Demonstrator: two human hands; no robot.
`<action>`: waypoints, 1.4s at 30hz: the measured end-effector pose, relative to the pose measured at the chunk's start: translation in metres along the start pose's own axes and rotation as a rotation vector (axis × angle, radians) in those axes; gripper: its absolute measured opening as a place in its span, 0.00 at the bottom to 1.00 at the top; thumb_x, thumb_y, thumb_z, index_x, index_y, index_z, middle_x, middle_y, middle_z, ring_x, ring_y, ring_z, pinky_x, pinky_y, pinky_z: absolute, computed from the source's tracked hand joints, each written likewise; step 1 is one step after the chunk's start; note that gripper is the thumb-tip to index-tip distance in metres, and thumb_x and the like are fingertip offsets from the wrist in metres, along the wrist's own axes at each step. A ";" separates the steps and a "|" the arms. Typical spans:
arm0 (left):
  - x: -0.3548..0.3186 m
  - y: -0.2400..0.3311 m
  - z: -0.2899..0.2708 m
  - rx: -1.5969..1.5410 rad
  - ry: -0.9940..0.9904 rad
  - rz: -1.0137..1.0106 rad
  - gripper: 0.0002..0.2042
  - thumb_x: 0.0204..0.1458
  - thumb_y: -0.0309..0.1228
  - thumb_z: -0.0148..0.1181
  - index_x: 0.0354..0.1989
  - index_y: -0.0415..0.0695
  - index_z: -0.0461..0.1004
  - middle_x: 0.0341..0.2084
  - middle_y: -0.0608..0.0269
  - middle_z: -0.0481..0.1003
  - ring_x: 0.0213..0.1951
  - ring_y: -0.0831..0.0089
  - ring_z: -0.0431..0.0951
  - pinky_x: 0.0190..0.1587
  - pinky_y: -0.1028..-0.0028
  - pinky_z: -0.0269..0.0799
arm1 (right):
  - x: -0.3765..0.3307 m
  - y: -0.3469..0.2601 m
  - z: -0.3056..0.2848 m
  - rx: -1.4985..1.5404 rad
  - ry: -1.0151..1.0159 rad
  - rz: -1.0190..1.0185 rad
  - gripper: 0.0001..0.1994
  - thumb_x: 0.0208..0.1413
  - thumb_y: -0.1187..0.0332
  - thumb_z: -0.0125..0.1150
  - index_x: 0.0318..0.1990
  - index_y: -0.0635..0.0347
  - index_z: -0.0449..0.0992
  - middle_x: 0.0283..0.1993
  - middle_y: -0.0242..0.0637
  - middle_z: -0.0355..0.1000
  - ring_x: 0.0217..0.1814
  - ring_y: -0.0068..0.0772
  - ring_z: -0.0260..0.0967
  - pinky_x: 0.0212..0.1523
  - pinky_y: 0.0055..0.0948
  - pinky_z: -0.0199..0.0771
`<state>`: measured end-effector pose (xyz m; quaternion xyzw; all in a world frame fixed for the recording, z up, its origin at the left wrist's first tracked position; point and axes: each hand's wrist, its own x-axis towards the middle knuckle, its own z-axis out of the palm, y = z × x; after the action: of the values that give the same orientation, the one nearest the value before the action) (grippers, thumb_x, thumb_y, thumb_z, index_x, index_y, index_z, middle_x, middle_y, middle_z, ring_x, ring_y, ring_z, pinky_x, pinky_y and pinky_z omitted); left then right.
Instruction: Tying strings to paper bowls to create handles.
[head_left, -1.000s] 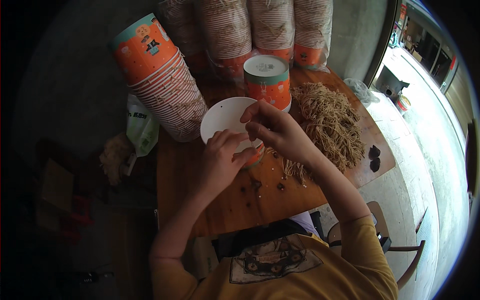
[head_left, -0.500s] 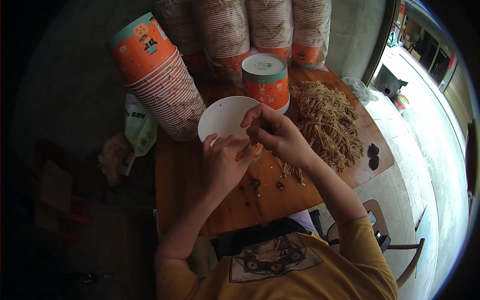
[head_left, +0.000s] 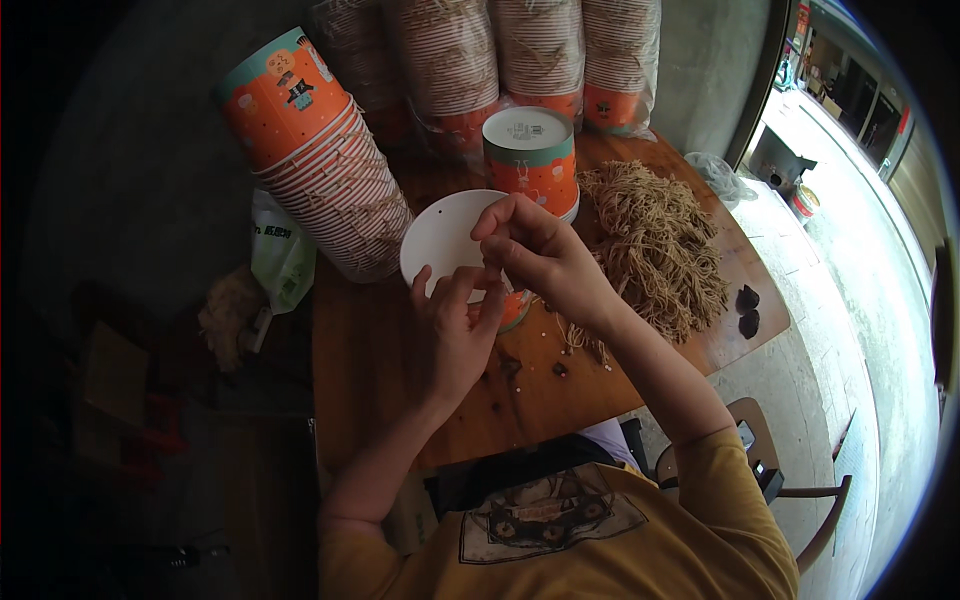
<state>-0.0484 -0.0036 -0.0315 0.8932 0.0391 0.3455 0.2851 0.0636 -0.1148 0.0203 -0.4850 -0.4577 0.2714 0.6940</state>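
A paper bucket (head_left: 440, 235), white inside and orange with a green band outside, tilts with its mouth toward me; a small hole shows near its far rim. At its near rim, my left hand (head_left: 455, 325) is closed on the bucket, some fingers over the edge and the thumb outside. My right hand (head_left: 545, 260) meets it at the rim, thumb and forefinger pinched together. Whatever lies in that pinch is too small to make out. Right of the hands lies a heap of tan twisted cords (head_left: 660, 250), with loose ends trailing toward the bucket.
An upside-down orange bucket stack (head_left: 530, 180) stands behind. A tall leaning stack of buckets (head_left: 330, 180) rises at left; plastic-wrapped stacks (head_left: 540, 60) line the back. Two dark pieces (head_left: 747, 312) lie near the right edge of the wooden table (head_left: 440, 430). A chair (head_left: 820, 520) stands at right.
The left fingers have lifted and shifted slightly right along the rim, the thumb and forefinger rising toward the right hand. The right hand has moved slightly left, still pinching. The bucket has shifted slightly right.
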 end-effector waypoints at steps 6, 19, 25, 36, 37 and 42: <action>-0.002 0.003 0.007 0.008 0.039 0.010 0.06 0.54 0.29 0.57 0.38 0.45 0.69 0.30 0.72 0.73 0.30 0.73 0.76 0.62 0.52 0.46 | -0.003 0.000 0.003 0.011 -0.034 0.024 0.05 0.61 0.71 0.51 0.43 0.56 0.68 0.32 0.21 0.66 0.32 0.08 0.62 0.28 0.12 0.59; -0.003 0.003 0.001 0.098 0.020 0.042 0.06 0.52 0.31 0.57 0.36 0.48 0.69 0.30 0.72 0.72 0.39 0.72 0.74 0.62 0.49 0.44 | -0.013 -0.010 0.008 0.066 0.060 0.009 0.04 0.62 0.69 0.51 0.42 0.55 0.68 0.28 0.23 0.68 0.26 0.09 0.62 0.25 0.11 0.59; 0.001 0.001 -0.008 0.259 -0.086 0.078 0.06 0.52 0.33 0.58 0.36 0.50 0.70 0.30 0.73 0.73 0.40 0.73 0.74 0.62 0.47 0.44 | -0.014 -0.004 -0.003 0.234 0.204 0.016 0.05 0.62 0.66 0.50 0.42 0.53 0.69 0.27 0.22 0.68 0.25 0.11 0.62 0.27 0.12 0.62; -0.002 0.003 -0.008 0.245 -0.079 0.063 0.06 0.52 0.33 0.59 0.36 0.50 0.71 0.30 0.73 0.74 0.40 0.75 0.74 0.62 0.47 0.44 | -0.018 -0.011 -0.001 0.191 0.163 0.074 0.04 0.61 0.68 0.50 0.42 0.51 0.70 0.27 0.22 0.68 0.24 0.08 0.60 0.24 0.10 0.57; -0.001 0.008 -0.011 0.239 -0.082 0.071 0.05 0.52 0.32 0.59 0.35 0.49 0.71 0.30 0.72 0.74 0.40 0.74 0.74 0.62 0.47 0.43 | -0.019 -0.011 -0.006 0.215 0.197 0.091 0.05 0.61 0.68 0.50 0.42 0.51 0.70 0.27 0.22 0.68 0.24 0.07 0.59 0.23 0.09 0.56; 0.001 -0.007 -0.035 0.280 -0.129 0.117 0.01 0.53 0.27 0.56 0.33 0.47 0.72 0.34 0.65 0.74 0.48 0.70 0.73 0.63 0.46 0.39 | -0.027 -0.030 -0.023 0.448 0.175 0.295 0.06 0.60 0.70 0.49 0.43 0.58 0.69 0.27 0.26 0.69 0.22 0.13 0.64 0.18 0.11 0.61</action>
<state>-0.0690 0.0190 -0.0139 0.9453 0.0163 0.2946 0.1390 0.0709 -0.1580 0.0356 -0.4027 -0.2490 0.4211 0.7736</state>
